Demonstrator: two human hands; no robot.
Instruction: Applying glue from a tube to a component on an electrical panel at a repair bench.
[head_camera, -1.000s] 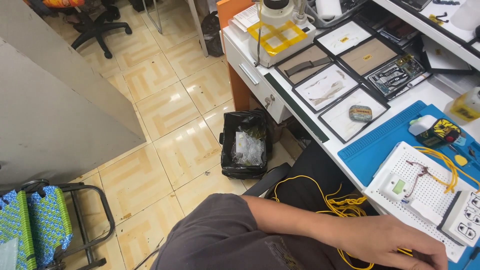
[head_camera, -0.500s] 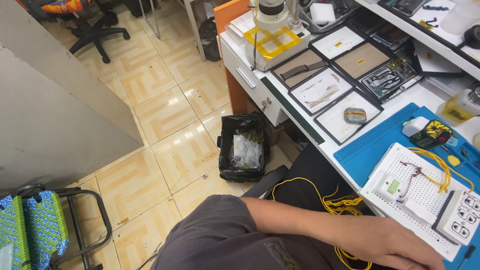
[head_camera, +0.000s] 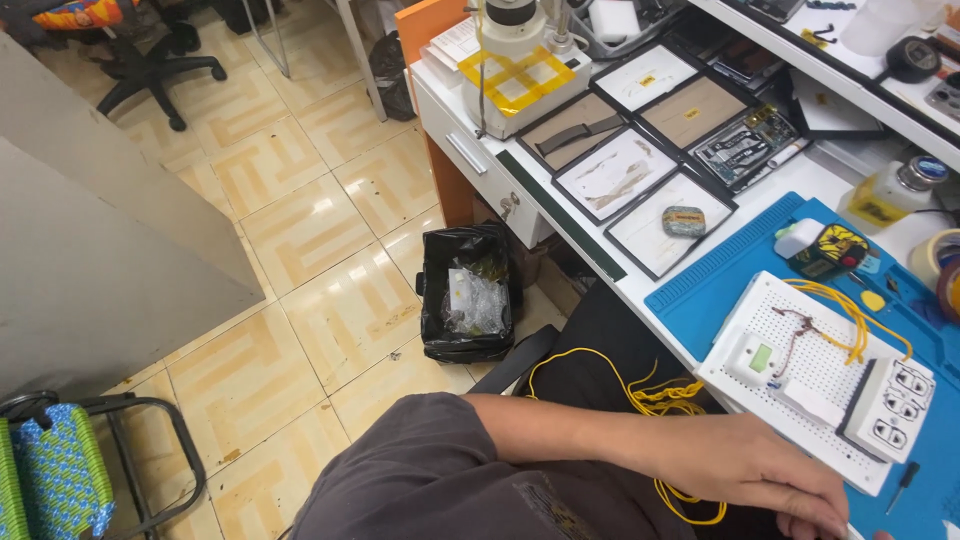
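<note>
My left hand (head_camera: 770, 472) lies palm down at the front edge of a white breadboard (head_camera: 815, 375), with its fingers loosely spread and the tips cut off by the frame's bottom edge. Nothing shows in its grip. The forearm reaches across my lap from a grey sleeve (head_camera: 420, 480). Yellow and brown jumper wires (head_camera: 850, 315), a small display module (head_camera: 752, 357) and a white keypad (head_camera: 893, 405) sit on the breadboard. A tangle of yellow wire (head_camera: 660, 400) hangs over the desk edge beside my wrist. My right hand is out of view.
The breadboard rests on a blue work mat (head_camera: 715, 290). Black-framed trays (head_camera: 665, 165), a microscope base with yellow tape (head_camera: 520, 75), a bottle (head_camera: 885, 200) and a small screwdriver (head_camera: 903, 485) are on the desk. A black bin (head_camera: 470, 295) stands on the tiled floor.
The camera view has drifted slightly, so the desk sits a little differently in frame. My left hand and arm stay in about the same place by the breadboard.
</note>
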